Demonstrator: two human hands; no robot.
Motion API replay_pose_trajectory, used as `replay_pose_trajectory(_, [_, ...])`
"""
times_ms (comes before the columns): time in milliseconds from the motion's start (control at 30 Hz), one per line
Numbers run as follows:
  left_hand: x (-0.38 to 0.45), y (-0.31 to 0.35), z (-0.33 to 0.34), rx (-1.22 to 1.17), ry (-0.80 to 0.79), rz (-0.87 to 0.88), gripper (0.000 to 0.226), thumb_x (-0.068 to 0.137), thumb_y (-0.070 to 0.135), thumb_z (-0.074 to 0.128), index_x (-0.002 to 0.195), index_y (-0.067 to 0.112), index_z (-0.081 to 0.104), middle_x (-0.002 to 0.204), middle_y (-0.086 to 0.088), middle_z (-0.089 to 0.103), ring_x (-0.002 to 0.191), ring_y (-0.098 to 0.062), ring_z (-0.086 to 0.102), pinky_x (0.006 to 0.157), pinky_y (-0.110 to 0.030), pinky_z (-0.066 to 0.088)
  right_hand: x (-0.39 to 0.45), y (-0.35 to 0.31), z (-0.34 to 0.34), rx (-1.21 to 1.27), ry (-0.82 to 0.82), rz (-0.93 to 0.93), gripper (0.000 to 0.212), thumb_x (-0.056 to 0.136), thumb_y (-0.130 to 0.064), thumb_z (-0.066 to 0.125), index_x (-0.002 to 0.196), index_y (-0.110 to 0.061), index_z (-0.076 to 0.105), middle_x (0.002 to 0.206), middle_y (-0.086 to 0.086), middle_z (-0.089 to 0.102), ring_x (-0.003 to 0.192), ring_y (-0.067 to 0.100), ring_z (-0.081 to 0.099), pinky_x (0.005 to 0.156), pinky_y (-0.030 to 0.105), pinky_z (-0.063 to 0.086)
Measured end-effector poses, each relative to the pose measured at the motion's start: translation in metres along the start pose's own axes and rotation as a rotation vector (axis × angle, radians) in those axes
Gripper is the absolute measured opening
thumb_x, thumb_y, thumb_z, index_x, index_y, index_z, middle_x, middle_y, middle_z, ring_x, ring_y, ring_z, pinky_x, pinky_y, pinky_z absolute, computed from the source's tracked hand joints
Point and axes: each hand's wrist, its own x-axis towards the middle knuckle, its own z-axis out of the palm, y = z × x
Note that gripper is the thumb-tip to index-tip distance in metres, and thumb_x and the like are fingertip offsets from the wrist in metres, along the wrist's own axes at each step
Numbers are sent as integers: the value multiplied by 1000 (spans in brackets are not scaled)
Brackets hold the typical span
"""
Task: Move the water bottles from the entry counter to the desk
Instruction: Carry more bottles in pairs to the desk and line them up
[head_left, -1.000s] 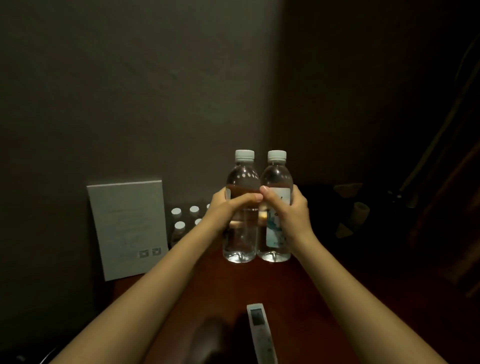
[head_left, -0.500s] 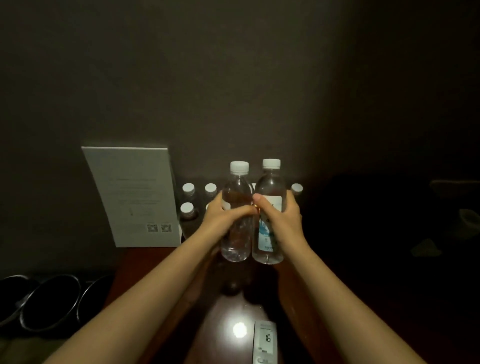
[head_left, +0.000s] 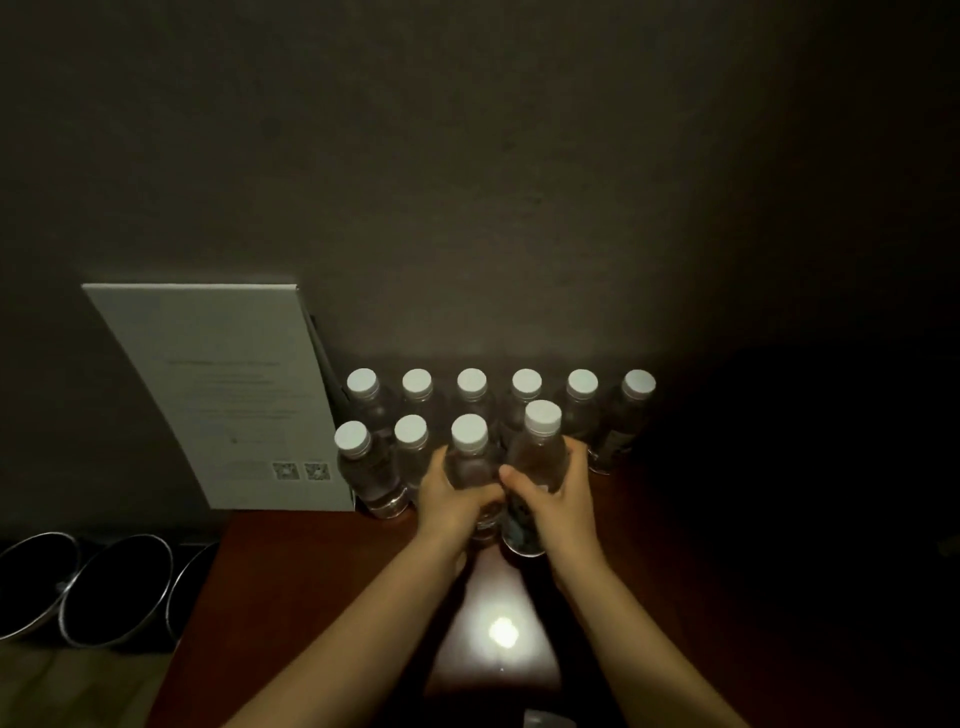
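Dim room, reddish-brown wooden desk (head_left: 322, 571) against a dark wall. Left hand (head_left: 454, 499) wraps a clear plastic water bottle with a white cap (head_left: 470, 457); its fingers (head_left: 488, 506) curl round the front of the body, thumb side hidden. Right hand (head_left: 558, 499) grips a second clear white-capped bottle (head_left: 540, 452), thumb across the near face, the other fingers curled over the far side. The two bottles touch each other between the hands. Just beyond the fingertips stands a back row of six white-capped bottles (head_left: 527, 387); left of the left fingers, two more bottles (head_left: 363, 467) of the front row, and past them a pale grey printed card (head_left: 223, 395) leaning on the wall. Judgement: this is the set-down step, the pair being lowered into the front row. Whether the bases rest on the desk cannot be told; the right one looks a shade high. Next move calls for seating both bases flat, then opening the fingers straight outward and drawing back low, without brushing the close neighbours. Dark metal bowls (head_left: 114, 587) sit off the desk's left edge.
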Motion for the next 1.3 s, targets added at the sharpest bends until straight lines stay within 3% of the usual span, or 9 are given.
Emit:
replay_pose_trajectory(167, [3, -7, 19, -18, 3, 26, 60, 65, -17, 70, 115, 11, 52, 103, -10, 65, 91, -23, 61, 73, -27, 56, 9, 15, -10, 2, 8, 19, 61, 67, 4, 76, 113, -26, 49, 126, 18, 53, 117, 30, 54, 101, 49, 44])
replay_pose_trajectory(267, [2, -12, 27, -63, 13, 8, 67, 65, -19, 69, 123, 8, 49, 117, -18, 62, 105, -30, 59, 96, -45, 48, 14, 21, -14, 3, -1, 9, 62, 66, 12, 73, 107, -28, 48, 123, 15, 56, 115, 29, 56, 100, 50, 45])
replay_pose_trajectory(500, [6, -25, 28, -41, 51, -5, 74, 71, -16, 65, 134, 14, 41, 127, -13, 58, 115, -29, 55, 101, -49, 45, 21, 23, -5, 76, -19, 121, 69, 66, 21, 63, 118, -18, 39, 127, 17, 54, 113, 29, 56, 98, 45, 47])
replay_pose_trajectory(633, [11, -26, 29, 108, 91, 13, 73, 77, -9, 63, 141, 11, 34, 131, -13, 56, 120, -27, 53, 105, -45, 40, 28, 17, 4, 34, 8, 145, 57, 77, 1, 69, 118, -21, 37, 127, 12, 53, 116, 26, 54, 102, 45, 44])
replay_pose_trajectory(767, [16, -27, 28, 266, 59, -110, 50, 76, -4, 63, 125, -1, 51, 118, -19, 64, 109, -30, 60, 97, -41, 46, 28, 19, 5, -44, 10, 158, 56, 80, -1, 66, 127, -14, 36, 123, 9, 53, 108, 21, 54, 90, 25, 46])
replay_pose_trajectory(900, [8, -28, 29, 13, 8, -273, 16, 80, -14, 54, 82, -2, 64, 92, -26, 61, 85, -30, 55, 76, -38, 43, 25, 25, -1, -129, -16, 216, 58, 80, 6, 61, 130, -8, 36, 117, 9, 52, 92, 15, 54, 64, 7, 42])
replay_pose_trajectory(967, [8, -27, 29, -34, 14, -288, 17, 81, -16, 51, 88, -7, 64, 92, -28, 60, 84, -32, 53, 74, -39, 41, 23, 30, -3, -136, -24, 240, 59, 79, 8, 59, 131, -6, 35, 122, 13, 54, 98, 17, 53, 73, 13, 42])
replay_pose_trajectory(1133, [7, -19, 27, -56, -5, -263, 26, 82, -12, 52, 107, -11, 62, 100, -24, 64, 87, -29, 60, 72, -34, 50, 23, 35, 0, -200, -20, 268, 61, 79, 8, 57, 133, -6, 32, 109, 6, 51, 93, 15, 50, 58, -2, 36])
replay_pose_trajectory(1300, [-3, -18, 17, 20, -47, -324, 12, 84, -6, 53, 83, -2, 64, 72, -18, 57, 59, -23, 50, 55, -28, 37, 18, 36, 4, -224, 68, 371, 49, 78, 6, 60, 124, 8, 43, 120, 23, 57, 111, 32, 56, 92, 34, 45])
